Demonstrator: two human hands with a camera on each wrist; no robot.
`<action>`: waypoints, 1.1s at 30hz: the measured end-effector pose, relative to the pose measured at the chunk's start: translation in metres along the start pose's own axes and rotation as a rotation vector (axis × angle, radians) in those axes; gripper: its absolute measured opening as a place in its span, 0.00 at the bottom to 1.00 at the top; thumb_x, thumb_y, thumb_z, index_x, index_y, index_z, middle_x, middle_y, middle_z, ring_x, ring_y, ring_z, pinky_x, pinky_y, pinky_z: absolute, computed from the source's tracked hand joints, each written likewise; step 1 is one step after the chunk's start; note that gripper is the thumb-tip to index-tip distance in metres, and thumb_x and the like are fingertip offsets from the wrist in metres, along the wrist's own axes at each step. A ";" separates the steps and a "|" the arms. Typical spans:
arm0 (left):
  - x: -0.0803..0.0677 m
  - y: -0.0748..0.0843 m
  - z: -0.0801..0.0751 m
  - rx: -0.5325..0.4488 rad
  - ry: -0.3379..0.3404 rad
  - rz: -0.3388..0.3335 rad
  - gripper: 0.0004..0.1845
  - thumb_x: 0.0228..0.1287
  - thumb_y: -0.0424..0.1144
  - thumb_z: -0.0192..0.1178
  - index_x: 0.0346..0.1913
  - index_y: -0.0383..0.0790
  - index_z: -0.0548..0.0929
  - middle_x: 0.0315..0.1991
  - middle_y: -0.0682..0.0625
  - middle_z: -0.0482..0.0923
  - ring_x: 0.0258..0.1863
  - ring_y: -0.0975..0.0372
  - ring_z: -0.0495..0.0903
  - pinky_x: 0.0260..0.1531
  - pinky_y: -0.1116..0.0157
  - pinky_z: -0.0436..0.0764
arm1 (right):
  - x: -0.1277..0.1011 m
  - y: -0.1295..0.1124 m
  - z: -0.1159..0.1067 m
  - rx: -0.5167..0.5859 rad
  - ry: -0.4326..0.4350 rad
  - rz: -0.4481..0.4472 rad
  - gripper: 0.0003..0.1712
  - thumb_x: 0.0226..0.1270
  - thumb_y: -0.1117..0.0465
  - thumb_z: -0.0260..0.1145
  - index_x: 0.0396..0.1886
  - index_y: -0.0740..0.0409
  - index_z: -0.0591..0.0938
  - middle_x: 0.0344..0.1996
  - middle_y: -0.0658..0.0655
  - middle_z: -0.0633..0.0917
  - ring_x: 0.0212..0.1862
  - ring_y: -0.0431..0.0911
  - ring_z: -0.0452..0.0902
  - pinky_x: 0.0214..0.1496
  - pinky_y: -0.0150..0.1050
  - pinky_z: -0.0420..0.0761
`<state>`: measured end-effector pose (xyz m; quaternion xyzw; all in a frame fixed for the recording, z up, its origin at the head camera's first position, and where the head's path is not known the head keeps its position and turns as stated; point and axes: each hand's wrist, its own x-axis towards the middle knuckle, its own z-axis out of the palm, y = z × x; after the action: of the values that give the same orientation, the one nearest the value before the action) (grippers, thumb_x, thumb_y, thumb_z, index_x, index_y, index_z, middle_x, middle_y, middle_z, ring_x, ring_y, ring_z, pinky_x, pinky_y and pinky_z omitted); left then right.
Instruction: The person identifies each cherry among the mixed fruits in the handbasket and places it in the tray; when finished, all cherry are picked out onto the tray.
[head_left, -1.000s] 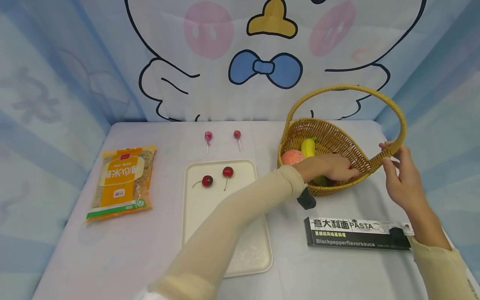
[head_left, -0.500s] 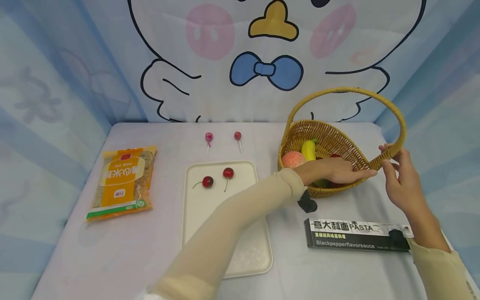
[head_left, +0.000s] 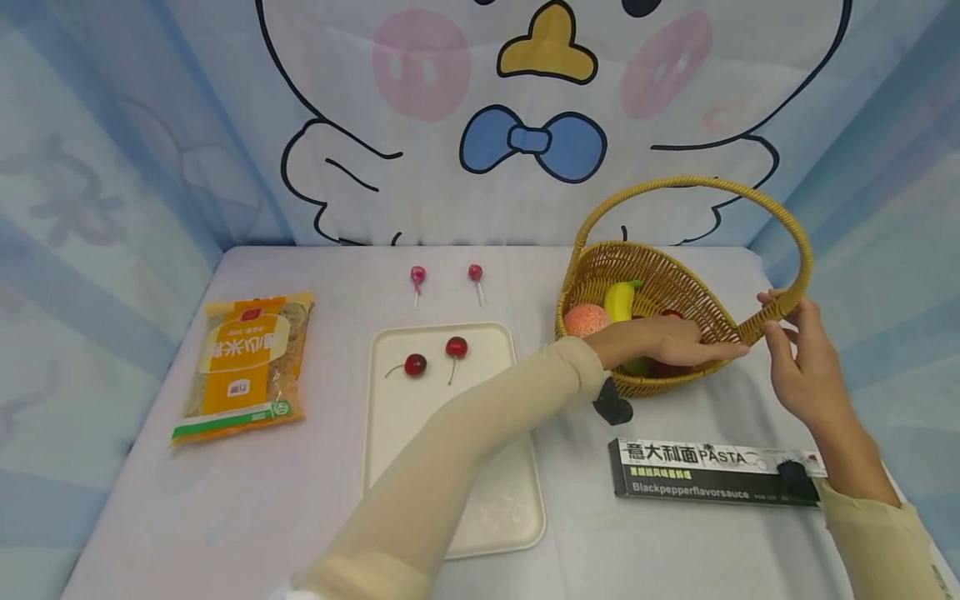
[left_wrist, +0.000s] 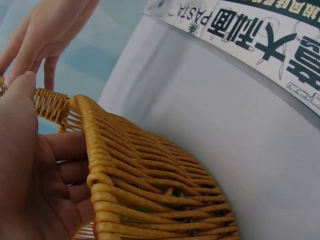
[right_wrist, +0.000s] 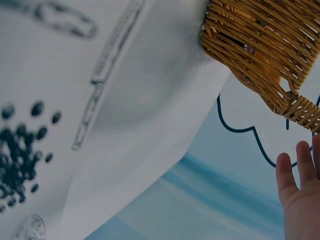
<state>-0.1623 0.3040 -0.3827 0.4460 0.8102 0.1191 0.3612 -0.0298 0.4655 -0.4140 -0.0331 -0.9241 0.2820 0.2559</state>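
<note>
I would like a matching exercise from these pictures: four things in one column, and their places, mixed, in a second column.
Things:
1. banana
2. two cherries
3. pasta box
4. two lollipops

Places:
A. on the cream tray
B. on the table behind the tray
C. inside the wicker basket
D. on the table in front of the basket

Pairs: 1-C, 2-A, 3-D, 4-B
</note>
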 end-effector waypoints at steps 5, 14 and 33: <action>-0.003 -0.006 0.001 -0.024 0.036 0.054 0.32 0.80 0.70 0.39 0.44 0.49 0.85 0.42 0.56 0.82 0.41 0.67 0.80 0.41 0.72 0.77 | -0.001 -0.002 0.000 0.007 0.001 0.007 0.28 0.89 0.60 0.50 0.82 0.49 0.62 0.74 0.68 0.73 0.71 0.17 0.61 0.73 0.15 0.58; -0.010 -0.023 0.002 -0.099 0.121 0.281 0.28 0.81 0.56 0.55 0.21 0.44 0.80 0.18 0.59 0.74 0.21 0.70 0.70 0.25 0.74 0.67 | 0.000 -0.003 0.001 -0.002 -0.003 0.039 0.28 0.89 0.57 0.48 0.83 0.38 0.61 0.75 0.61 0.73 0.68 0.13 0.58 0.73 0.16 0.58; -0.036 -0.051 0.014 -0.174 0.157 0.366 0.14 0.72 0.43 0.71 0.56 0.43 0.89 0.52 0.54 0.89 0.45 0.71 0.78 0.45 0.81 0.75 | 0.000 -0.004 0.001 -0.017 -0.011 0.051 0.29 0.89 0.56 0.48 0.83 0.37 0.60 0.77 0.56 0.73 0.68 0.12 0.58 0.72 0.14 0.58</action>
<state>-0.1727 0.2432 -0.4018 0.5422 0.7280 0.2863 0.3066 -0.0303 0.4614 -0.4128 -0.0572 -0.9266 0.2808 0.2435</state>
